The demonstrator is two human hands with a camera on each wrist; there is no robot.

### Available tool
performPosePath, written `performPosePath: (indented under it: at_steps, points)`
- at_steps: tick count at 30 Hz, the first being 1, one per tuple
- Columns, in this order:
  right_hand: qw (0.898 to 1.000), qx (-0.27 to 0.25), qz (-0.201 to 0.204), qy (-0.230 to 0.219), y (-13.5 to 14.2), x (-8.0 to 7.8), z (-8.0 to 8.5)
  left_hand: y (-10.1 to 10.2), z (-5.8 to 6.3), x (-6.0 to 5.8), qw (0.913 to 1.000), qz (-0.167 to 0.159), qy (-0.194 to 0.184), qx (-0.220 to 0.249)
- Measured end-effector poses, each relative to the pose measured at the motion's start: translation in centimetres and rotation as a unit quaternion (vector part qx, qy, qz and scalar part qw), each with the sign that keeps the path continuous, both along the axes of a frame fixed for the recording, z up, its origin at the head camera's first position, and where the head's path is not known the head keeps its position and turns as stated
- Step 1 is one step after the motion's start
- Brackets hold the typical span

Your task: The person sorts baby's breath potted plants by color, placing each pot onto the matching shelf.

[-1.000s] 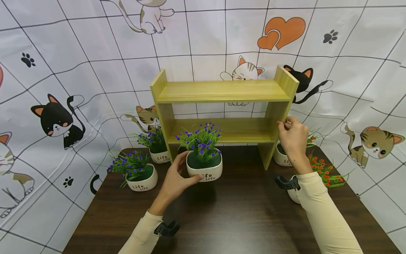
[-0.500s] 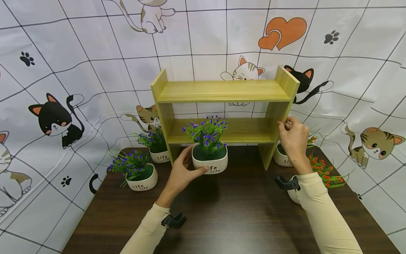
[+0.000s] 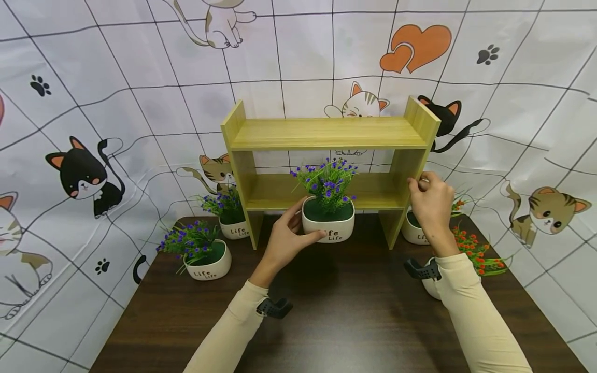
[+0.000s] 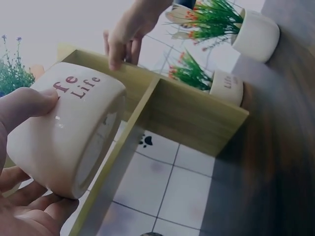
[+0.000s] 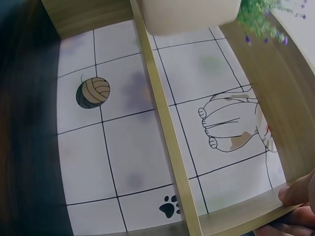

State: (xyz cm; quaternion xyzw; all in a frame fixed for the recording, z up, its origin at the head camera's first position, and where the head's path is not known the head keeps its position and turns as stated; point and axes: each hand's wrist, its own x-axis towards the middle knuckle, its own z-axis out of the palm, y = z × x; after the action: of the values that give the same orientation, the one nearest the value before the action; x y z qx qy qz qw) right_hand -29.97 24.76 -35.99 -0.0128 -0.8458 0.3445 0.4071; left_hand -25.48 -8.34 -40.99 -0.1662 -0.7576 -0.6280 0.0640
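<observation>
My left hand [image 3: 289, 239] holds a white flower pot [image 3: 337, 228] by its left side, thumb on the front. Purple flowers [image 3: 328, 184] and green leaves rise from the pot, which reads "Life". It is upright, in front of the middle board of a wooden desk shelf [image 3: 326, 133]. In the left wrist view, the base of the pot [image 4: 69, 128] shows, off any surface. My right hand [image 3: 431, 204] grips the right side panel of the shelf. The right wrist view has its thumb [image 5: 297, 192] on the panel's inner face, with fingers round the edge.
Two purple-flowered pots stand left of the shelf, one nearer [image 3: 208, 264] and one behind [image 3: 235, 229]. Orange-flowered pots, one behind my right wrist [image 3: 415, 233] and one nearer [image 4: 258, 37], stand on the right. A cat-print wall covering [image 3: 308, 57] backs the dark table [image 3: 336, 321].
My left hand has carried the purple-flowered pot up, to the right and toward the shelf. My right hand has stayed on the side panel.
</observation>
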Motion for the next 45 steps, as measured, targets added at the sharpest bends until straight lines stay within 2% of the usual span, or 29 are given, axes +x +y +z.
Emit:
performPosePath:
  at_steps: [7,16,30,39,45]
  points:
    - [1.000,-0.015,0.004,0.000,-0.2,0.0,0.1,1.6,0.5,-1.4,0.9996,-0.006,-0.006,0.028]
    - [1.000,-0.018,0.004,-0.004,0.0,0.0,0.2,3.5,1.2,-3.3,0.9992,-0.018,-0.009,0.036]
    - [1.000,-0.014,0.001,-0.001,0.1,-0.1,0.0,6.5,1.7,-5.4,0.9973,-0.032,-0.029,0.060]
    - [1.000,-0.007,0.004,0.013,0.2,0.1,-0.3,7.9,2.0,-6.7,0.9978,-0.025,-0.036,0.050]
    - [1.000,-0.009,0.002,0.011,0.1,0.1,-0.3,8.9,1.9,-7.6,0.9980,-0.027,-0.026,0.050]
